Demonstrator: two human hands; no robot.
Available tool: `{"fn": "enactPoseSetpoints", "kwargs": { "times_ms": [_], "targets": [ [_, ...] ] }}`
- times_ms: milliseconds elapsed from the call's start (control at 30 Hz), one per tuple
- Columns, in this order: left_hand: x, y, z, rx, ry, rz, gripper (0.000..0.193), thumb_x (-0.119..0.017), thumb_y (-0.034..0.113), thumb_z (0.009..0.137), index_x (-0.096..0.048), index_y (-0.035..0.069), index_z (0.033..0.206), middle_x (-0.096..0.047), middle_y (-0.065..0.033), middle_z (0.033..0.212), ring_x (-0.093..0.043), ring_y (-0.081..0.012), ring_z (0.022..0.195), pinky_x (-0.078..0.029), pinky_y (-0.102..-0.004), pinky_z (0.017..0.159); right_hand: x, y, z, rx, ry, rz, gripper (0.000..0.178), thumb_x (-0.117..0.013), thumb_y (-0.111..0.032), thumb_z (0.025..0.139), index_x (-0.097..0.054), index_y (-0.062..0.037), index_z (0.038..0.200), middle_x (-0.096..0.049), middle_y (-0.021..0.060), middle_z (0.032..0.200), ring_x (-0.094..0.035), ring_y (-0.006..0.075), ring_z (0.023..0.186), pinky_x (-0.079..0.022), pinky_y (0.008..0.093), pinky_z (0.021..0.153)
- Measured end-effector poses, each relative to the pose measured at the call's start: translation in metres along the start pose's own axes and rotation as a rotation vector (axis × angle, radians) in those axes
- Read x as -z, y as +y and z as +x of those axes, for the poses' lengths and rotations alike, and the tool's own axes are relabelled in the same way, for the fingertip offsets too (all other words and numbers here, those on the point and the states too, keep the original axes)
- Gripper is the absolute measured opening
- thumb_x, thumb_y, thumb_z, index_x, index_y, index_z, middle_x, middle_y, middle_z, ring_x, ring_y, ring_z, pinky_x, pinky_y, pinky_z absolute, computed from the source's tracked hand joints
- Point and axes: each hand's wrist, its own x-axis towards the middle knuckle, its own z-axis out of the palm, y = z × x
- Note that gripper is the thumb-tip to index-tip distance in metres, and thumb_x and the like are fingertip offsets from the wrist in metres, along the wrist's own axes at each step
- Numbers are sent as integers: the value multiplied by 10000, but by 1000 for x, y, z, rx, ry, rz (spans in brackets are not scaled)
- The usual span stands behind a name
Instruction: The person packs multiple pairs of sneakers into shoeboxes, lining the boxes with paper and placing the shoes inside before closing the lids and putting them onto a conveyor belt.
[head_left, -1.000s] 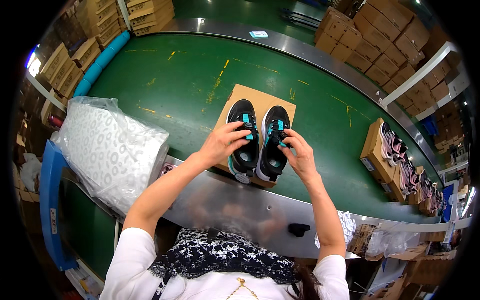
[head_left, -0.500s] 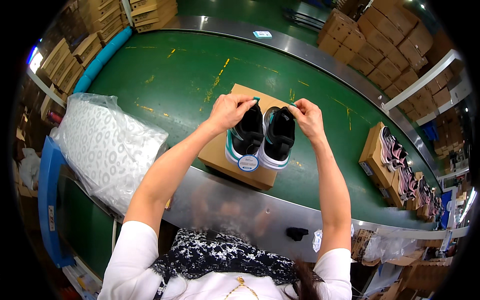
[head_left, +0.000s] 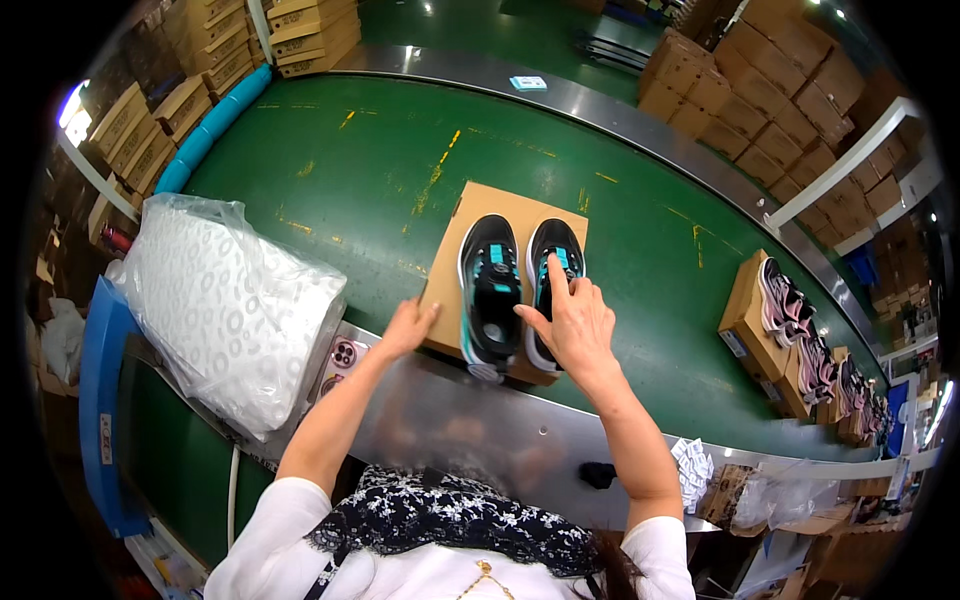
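Standing by the line. Left of the work: big clear plastic bag (head_left: 235, 300), bulky, sits on belt edge, partly covers a pink phone w/ round lenses (head_left: 344, 354) on the brushed-steel ledge (head_left: 450, 405). Curved blue plastic panel (head_left: 103, 400) further L; segmented turquoise tube (head_left: 212, 132) along far L belt edge. R side of ledge: small black cloth-like lump (head_left: 598, 475), R forearm just beside it; crumpled white printed paper (head_left: 692, 468) past that. Far steel rail (head_left: 650, 128) has a small blue-white packet (head_left: 528, 83) on it. Brown carton stacks (head_left: 755, 90) beyond, top R.

Containers: bag holds white stuff w/ grey ring pattern, prob. sheets. Flat brown cardboard box (head_left: 450, 268) mid green belt (head_left: 370, 190), contents n/a to me. Pair of black sneakers w/ teal trim + white soles (head_left: 488, 240) on top of it, side by side, toes to far side. Row of brown boxes (head_left: 752, 310) at R end of belt, pink-black shoes (head_left: 785, 295) on them.

Hands: R hand (head_left: 582, 325) half spread over R sneaker, index straight onto its teal tongue area, thumb apart near collar; hides part of shoe. L hand (head_left: 406, 328) blurred at box's near-L edge, fingers part-curled; can't tell if gripping or touching.
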Motion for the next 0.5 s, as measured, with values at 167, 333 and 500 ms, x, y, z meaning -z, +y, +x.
{"fn": "enactPoseSetpoints", "kwargs": {
  "times_ms": [167,333,500],
  "targets": [
    [-53,10,-22,-100,-160,-156,449,-512,297,871,-450,-76,1114,-583,-180,1011,-557,-210,921,-432,-306,806,22,6,-2,-72,-87,-122,754,-751,-327,614,-388,-41,1209,-514,203,929,-552,358,804,-493,415,639],
    [-63,22,-18,-54,-121,-186,452,-524,327,852,-461,-86,1025,-603,-206,893,-597,-263,811,-463,-348,727,15,36,-15,-281,-163,-85,824,-762,-259,610,-309,-45,1266,-404,251,1067,-549,400,852,-488,437,675],
    [-54,40,-25,73,-156,-255,435,-508,358,862,-467,-28,1056,-578,-100,783,-522,-125,525,-413,-245,398,-2,44,-19,-407,-232,20,837,-731,-254,631,-273,-45,1299,-563,249,924,-601,380,765,-495,424,662]
  ]
}}
